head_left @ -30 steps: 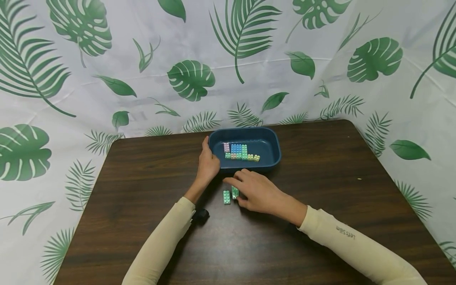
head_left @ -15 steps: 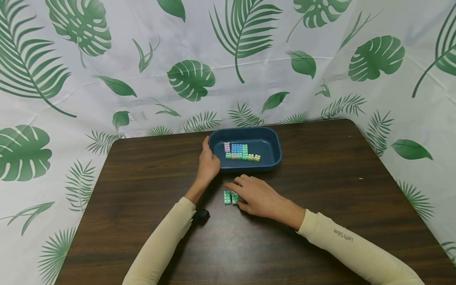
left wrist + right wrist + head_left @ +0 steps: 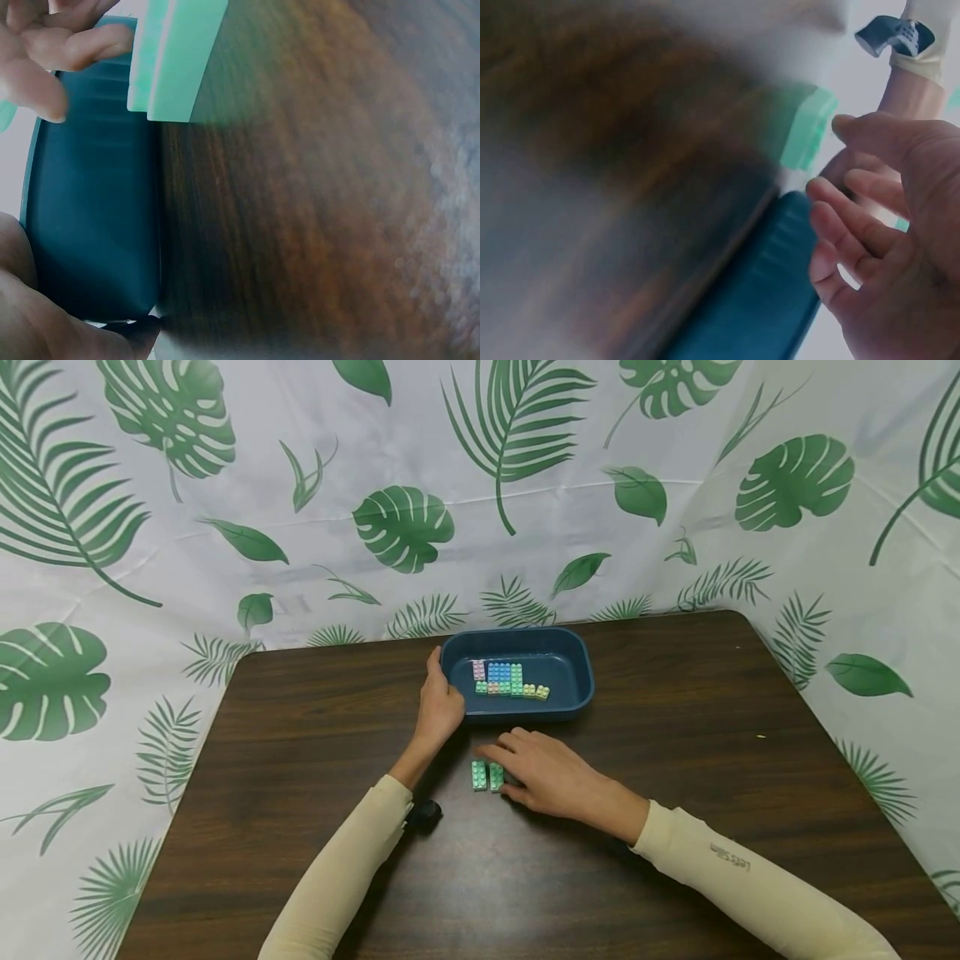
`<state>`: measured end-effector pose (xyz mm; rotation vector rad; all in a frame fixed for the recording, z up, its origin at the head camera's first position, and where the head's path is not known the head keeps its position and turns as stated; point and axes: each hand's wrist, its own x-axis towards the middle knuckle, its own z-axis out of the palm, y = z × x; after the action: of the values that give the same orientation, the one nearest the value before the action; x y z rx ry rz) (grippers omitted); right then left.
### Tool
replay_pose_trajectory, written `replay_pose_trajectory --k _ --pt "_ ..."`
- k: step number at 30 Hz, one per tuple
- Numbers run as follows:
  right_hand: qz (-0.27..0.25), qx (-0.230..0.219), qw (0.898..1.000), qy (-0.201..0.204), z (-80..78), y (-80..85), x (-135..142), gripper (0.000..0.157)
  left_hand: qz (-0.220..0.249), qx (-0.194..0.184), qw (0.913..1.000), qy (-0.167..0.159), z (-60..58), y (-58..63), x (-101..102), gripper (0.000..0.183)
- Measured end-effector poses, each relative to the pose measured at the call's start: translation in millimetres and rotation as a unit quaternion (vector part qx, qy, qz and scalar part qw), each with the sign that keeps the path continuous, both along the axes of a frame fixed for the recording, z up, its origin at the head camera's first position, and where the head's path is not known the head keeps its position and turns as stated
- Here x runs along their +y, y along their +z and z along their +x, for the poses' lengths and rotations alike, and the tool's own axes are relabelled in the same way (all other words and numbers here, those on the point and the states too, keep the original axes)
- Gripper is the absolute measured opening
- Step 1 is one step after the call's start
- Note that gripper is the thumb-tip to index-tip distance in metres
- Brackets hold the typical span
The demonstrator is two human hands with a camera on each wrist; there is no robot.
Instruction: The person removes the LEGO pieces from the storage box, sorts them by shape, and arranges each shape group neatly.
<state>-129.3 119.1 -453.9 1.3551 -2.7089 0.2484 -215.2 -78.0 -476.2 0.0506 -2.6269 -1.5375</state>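
My left hand grips the left end of a dark blue rectangular tray, seen close in the left wrist view as a blue wall. Two green toy bricks stand side by side on the table before the tray: a left brick and a right brick, with a narrow gap between. My right hand hovers just right of them, its fingers loosely bent over the right brick. In the right wrist view its thumb is close to a green brick; whether it touches cannot be told.
Inside the tray lie a pink brick, blue bricks, green bricks and yellow bricks. A black device sits at my left wrist. The brown table meets a leaf-print cloth behind.
The right green brick has come down level beside the left one, and my right hand has drawn slightly back from it. My left hand and the tray stay put.
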Motion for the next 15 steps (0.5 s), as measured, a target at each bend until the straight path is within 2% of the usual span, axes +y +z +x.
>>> replay_pose_trajectory --k 4,8,15 --pt "-0.011 0.013 1.000 0.002 -2.9 10.4 6 0.061 0.003 -0.001 1.0000 0.000 -0.1 0.8 1 0.067" --pt "-0.016 0.013 1.000 -0.012 -7.9 22.0 12 0.060 0.006 -0.004 1.0000 -0.001 -1.1 0.6 1 0.067" --pt "0.005 0.045 0.999 -0.027 -22.0 35.9 21 0.056 0.006 -0.004 1.0000 0.001 -0.5 -0.4 0 0.068"
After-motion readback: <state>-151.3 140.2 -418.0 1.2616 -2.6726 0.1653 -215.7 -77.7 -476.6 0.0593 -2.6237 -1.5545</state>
